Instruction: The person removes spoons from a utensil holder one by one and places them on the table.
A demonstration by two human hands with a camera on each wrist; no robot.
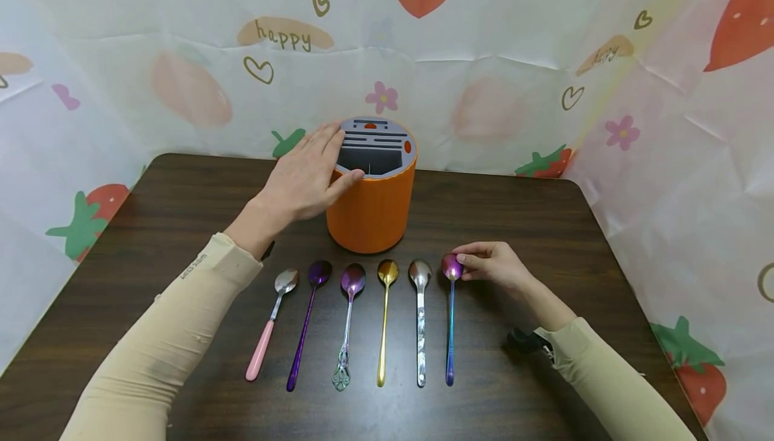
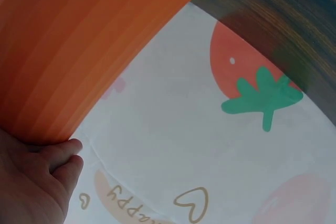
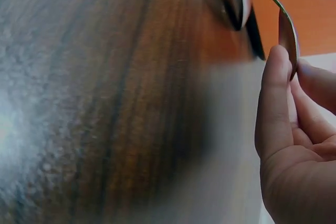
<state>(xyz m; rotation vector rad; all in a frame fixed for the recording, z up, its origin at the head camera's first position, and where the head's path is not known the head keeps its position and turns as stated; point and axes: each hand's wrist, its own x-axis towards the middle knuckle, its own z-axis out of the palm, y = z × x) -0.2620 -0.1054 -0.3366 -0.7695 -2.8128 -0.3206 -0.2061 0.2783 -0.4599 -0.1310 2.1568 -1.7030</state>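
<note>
My right hand [image 1: 498,266] pinches the bowl of the purple-and-blue spoon [image 1: 451,320], whose handle points toward me over the table. In the right wrist view, thumb and fingers [image 3: 275,98] grip that spoon's bowl [image 3: 289,45] edge-on. With fingers fairly straight, my left hand [image 1: 305,175] rests on the upper left side of an orange cylindrical holder [image 1: 370,216], thumb along its front rim. The holder's grey top has slots and one larger dark compartment. In the left wrist view, fingertips touch the orange wall [image 2: 94,40].
Left of the held spoon lie, in a row, a silver spoon [image 1: 420,320], a gold spoon [image 1: 383,327], an ornate-handled spoon [image 1: 349,313], a purple spoon [image 1: 305,327] and a pink-handled spoon [image 1: 260,350]. A strawberry-print cloth [image 1: 423,78] hangs behind the dark wooden table [image 1: 502,206].
</note>
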